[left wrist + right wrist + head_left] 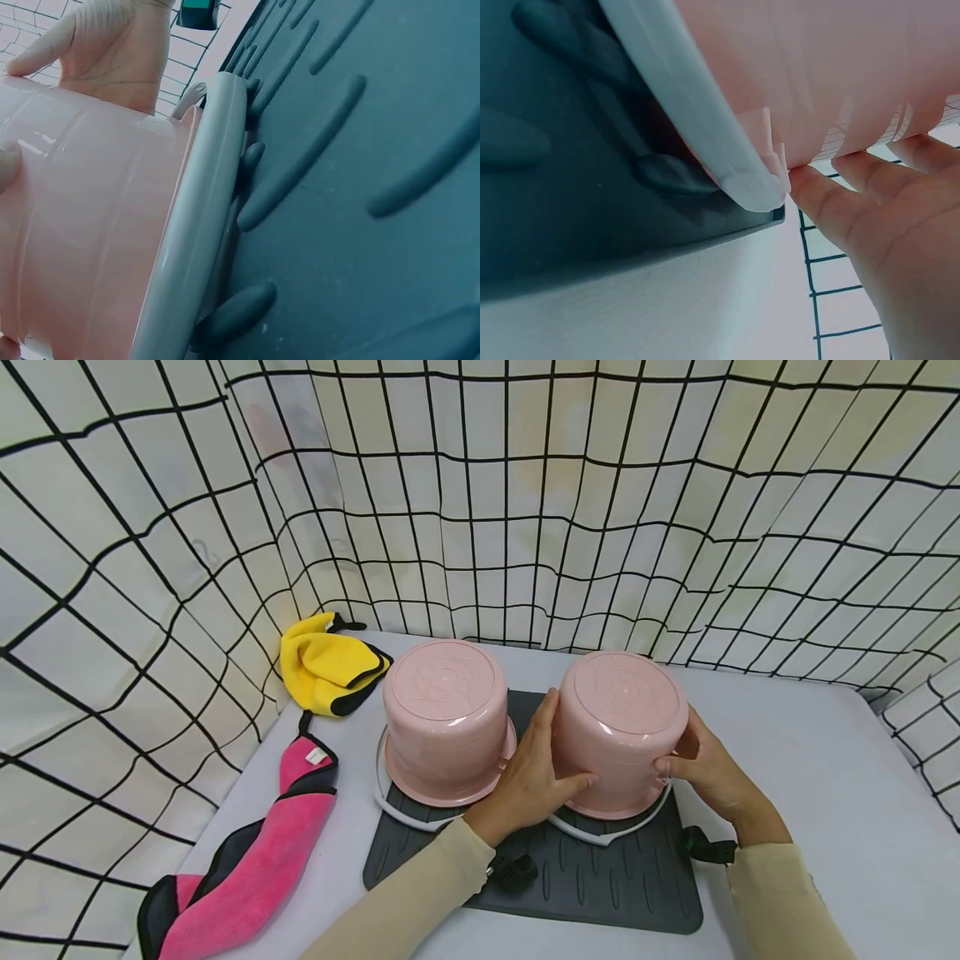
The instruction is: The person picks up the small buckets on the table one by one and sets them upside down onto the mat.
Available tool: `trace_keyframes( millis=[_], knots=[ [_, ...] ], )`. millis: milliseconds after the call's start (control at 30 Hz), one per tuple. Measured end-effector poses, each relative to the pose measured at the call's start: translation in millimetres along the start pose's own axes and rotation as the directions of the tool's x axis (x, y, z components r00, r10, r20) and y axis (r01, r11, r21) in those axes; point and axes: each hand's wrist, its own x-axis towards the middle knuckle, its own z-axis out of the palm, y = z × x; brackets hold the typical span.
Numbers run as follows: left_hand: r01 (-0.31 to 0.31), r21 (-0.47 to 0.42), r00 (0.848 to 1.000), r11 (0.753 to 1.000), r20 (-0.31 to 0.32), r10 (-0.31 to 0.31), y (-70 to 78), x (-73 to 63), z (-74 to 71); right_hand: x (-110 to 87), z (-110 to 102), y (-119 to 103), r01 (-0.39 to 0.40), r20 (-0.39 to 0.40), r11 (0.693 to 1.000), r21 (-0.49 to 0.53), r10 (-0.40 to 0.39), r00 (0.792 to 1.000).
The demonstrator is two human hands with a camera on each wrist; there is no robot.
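Two pink plastic buckets stand upside down in the head view, bases up and rims down on a dark grey ridged mat. My left hand holds the left side of the right-hand bucket, its thumb across the front. On the other side my right hand grips the same bucket, thumb in front and fingers behind. That bucket's white handle lies round its rim, also close up in the left wrist view. The other bucket stands just left of my left hand, its handle also on the mat.
A yellow cloth item with black trim lies at the back left. Nearer, a long pink and black cloth item stretches along the table's left side. Black wire mesh encloses the white table at the back and sides.
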Motion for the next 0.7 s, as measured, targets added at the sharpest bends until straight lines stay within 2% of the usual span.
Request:
trace_keyframes(
  millis=[467, 700],
  knots=[
    [0.020, -0.002, 1.000, 1.000, 0.021, -0.020, 0.0, -0.9, -0.9, -1.1, -0.4, -0.7, -0.006, 0.001, 0.999, -0.038, 0.006, 1.000],
    [0.055, 0.004, 0.997, 0.998, 0.053, -0.056, 5.0, -5.5, -6.2, -5.3, 2.5, -10.0, -0.042, -0.031, 0.984, -0.170, 0.037, 0.999]
  ],
)
